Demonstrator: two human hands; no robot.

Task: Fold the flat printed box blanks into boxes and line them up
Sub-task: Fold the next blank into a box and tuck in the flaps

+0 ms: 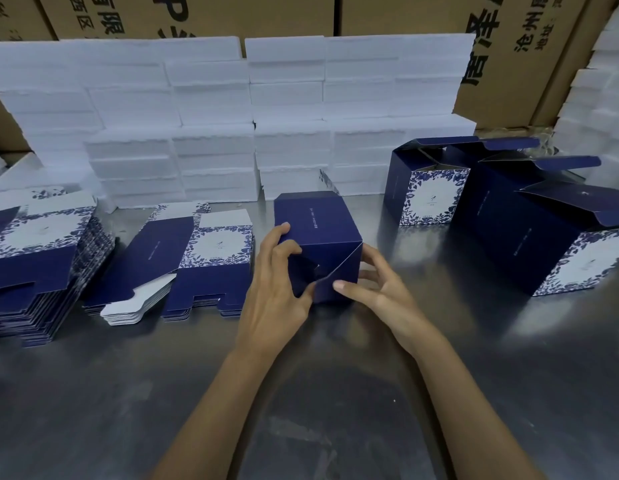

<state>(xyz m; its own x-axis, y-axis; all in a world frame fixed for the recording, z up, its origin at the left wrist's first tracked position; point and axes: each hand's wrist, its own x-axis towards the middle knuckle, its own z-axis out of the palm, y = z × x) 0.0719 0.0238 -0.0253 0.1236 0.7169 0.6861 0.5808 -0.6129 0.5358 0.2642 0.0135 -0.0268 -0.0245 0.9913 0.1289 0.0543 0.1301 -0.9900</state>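
A half-folded navy box [318, 237] is lying on its side on the steel table [336, 393], its open bottom end facing the person, and both hands are working on that end. The left hand [273, 289] is gripping the box's near left corner, fingers curling over the edge and thumb pressing on an inner flap. The right hand [377, 289] is sitting at the box's near right corner, its thumb pushing on the angled bottom flap [336, 275] while the fingers are curling beside the wall.

Left of this box, two stacks of flat blanks are waiting: a nearer stack [193, 265] just beside the left hand and a taller stack [38, 265] at the table's edge. Right of the box, three folded boxes are standing with top flaps open: one [429, 188] farther back, one [491, 195] mostly hidden, one [557, 244] nearest. Each is showing a white panel with blue floral border; the small print is too fine to read.

Behind the box, white foam blocks [214, 109] are piling up, too many to count. Beyond them, brown cartons [509, 46] are bearing large Chinese characters, cut off by the blocks.
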